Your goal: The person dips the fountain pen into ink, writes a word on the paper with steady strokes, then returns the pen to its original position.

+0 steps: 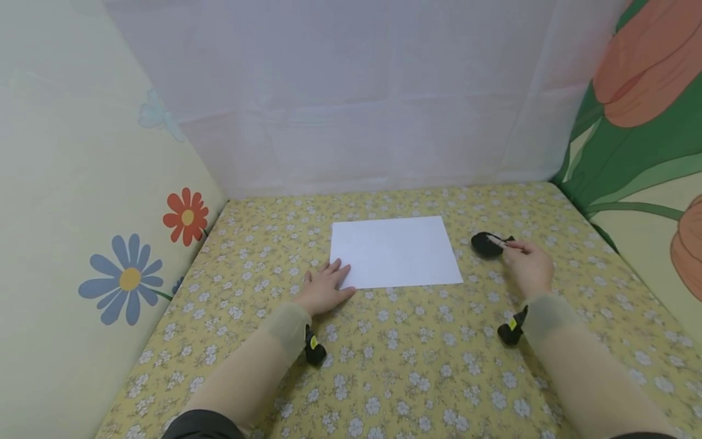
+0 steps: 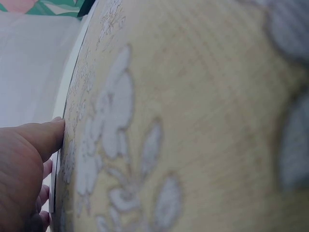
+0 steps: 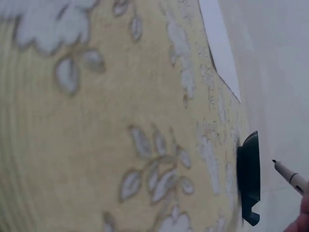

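A blank white sheet of paper (image 1: pixel 397 251) lies flat on the table. My left hand (image 1: pixel 323 289) rests on its near left corner with the fingers spread; in the left wrist view the thumb (image 2: pixel 46 135) lies at the sheet's edge. To the right of the paper sits a small, shallow black dish (image 1: pixel 481 246) with a short handle. My right hand (image 1: pixel 531 268) pinches a slim, light-coloured writing brush (image 3: pixel 291 177) with a dark pointed tip. That tip hangs above the dish (image 3: pixel 249 166), apart from it in the right wrist view. Most of the right hand is outside that view.
A yellow cloth with white flowers (image 1: pixel 384 366) covers the table. White sheeting (image 1: pixel 384 97) hangs behind it. Flower-printed panels stand at the left (image 1: pixel 49 183) and right (image 1: pixel 658 152). Each wrist carries a small black camera.
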A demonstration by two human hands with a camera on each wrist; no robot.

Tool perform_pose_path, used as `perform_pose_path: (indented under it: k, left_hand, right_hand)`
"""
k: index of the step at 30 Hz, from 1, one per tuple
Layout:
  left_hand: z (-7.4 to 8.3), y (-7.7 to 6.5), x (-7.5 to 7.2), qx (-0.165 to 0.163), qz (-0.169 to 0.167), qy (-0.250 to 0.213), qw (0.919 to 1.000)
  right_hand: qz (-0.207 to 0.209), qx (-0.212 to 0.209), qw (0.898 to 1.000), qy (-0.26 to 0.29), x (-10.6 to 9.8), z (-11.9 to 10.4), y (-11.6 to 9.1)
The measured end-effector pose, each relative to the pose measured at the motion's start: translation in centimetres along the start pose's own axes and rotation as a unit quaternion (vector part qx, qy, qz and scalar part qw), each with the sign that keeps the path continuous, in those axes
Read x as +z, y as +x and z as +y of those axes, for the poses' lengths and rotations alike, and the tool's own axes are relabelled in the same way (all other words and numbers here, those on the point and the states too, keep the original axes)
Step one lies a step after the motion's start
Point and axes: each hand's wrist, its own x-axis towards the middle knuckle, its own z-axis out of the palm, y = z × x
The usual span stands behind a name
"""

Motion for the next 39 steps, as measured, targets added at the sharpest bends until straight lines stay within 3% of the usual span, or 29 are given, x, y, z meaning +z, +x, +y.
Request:
perform_pose_path:
  k: [5,9,13,25,39]
  left_hand:
    - [0.0,0.0,0.0,0.000,0.001,-0.001,1.0000]
    - [0.0,0.0,0.0,0.001,0.002,-0.002,1.0000]
    - [0.0,-0.1,0.0,0.002,0.000,-0.001,1.0000]
    - [0.0,0.0,0.1,0.001,0.002,-0.008,1.0000]
    - [-0.1,0.1,0.1,0.007,0.005,-0.007,0.9999]
  right_hand:
    - [0.000,0.025,0.997,0.069,0.1,0.0,0.1]
    - [0.000,0.014,0.995,0.100,0.2,0.0,-0.1]
    - [0.009,-0.005,0.994,0.111,0.4,0.1,-0.2]
    - [0.054,-0.003,0.991,0.124,0.9,0.3,0.1]
    - [0.053,0.027,0.986,0.153,1.2,0.1,0.2]
